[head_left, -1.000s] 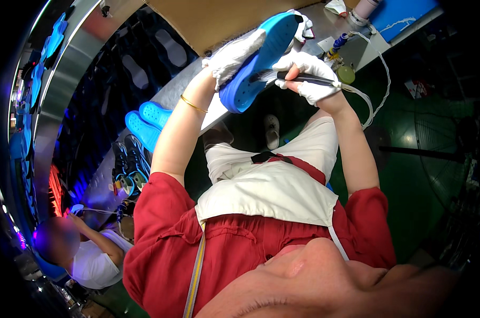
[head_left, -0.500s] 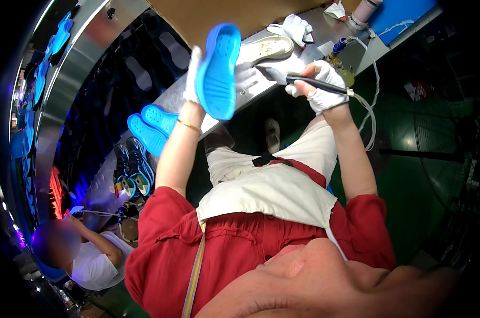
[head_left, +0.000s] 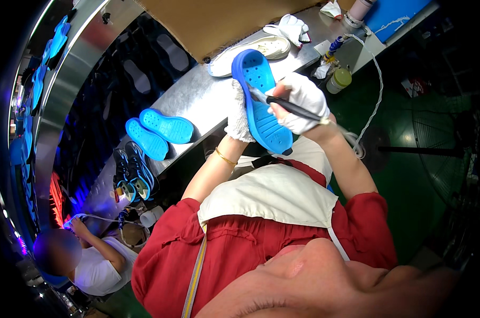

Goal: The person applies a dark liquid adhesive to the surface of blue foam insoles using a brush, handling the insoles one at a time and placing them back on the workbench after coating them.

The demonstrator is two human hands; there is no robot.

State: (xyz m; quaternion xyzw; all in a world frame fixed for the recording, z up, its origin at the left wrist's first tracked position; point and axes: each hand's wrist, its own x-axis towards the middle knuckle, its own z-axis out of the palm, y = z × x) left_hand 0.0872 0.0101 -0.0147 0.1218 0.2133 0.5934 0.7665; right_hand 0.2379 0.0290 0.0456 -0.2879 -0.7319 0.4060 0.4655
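Note:
A blue shoe sole (head_left: 269, 119) is held up in front of me, its hollow inner side with small holes and ridges facing me. My left hand (head_left: 238, 117), in a white glove, supports it from behind along its left edge; most of its fingers are hidden. My gloved right hand (head_left: 305, 100) is closed round a black-handled brush (head_left: 297, 109) with a pale hose at its rear. The brush tip is at the sole's inner left side, near the middle. Contact is hard to make out.
Two blue soles (head_left: 167, 126) lie on the metal bench (head_left: 197, 103), with dark shoes (head_left: 136, 168) nearer. At the back are a cream shoe (head_left: 227, 62) and white gloves (head_left: 293, 27). A lidded jar (head_left: 339, 79) stands right. Another person (head_left: 99, 265) works at lower left; a fan (head_left: 436, 153) is far right.
My left hand has brought the sole right and lower, tilting it the other way. The brush in my right hand has come down over the sole's inside.

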